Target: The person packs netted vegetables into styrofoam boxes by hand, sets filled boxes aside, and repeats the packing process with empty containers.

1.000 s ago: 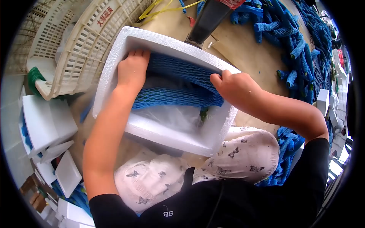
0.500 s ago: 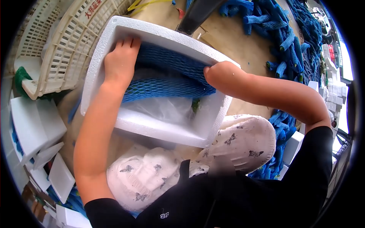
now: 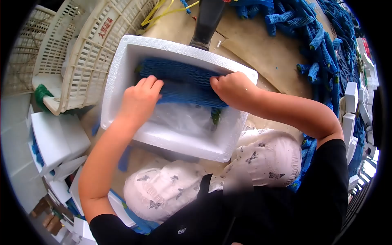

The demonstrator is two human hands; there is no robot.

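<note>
A white foam box [image 3: 179, 151] stands before my knees, tilted in view, with clear plastic film [image 3: 181, 118] lining its bottom. Long green vegetables in blue mesh sleeves lie across it; their kind is hidden by the netting. The upper mesh-sleeved vegetable [image 3: 179, 69] is partly blurred, and a lower mesh-sleeved vegetable [image 3: 188, 98] lies below it. My left hand [image 3: 142, 98] has its fingers curled over the sleeves at the left. At the right, my right hand [image 3: 232, 87] is closed on the sleeves' end, by the box's right wall.
Cream plastic crates [image 3: 87, 61] stand at the left, near white foam boxes [image 3: 61, 134]. A dark post [image 3: 206, 26] rises behind the box. Many blue-sleeved vegetables [image 3: 314, 45] are heaped at the upper right. Yellow straps [image 3: 163, 14] lie at the top.
My left hand has moved right and down from the box's left end onto the sleeves. My right hand has shifted slightly left relative to the box. The view has shifted a little.
</note>
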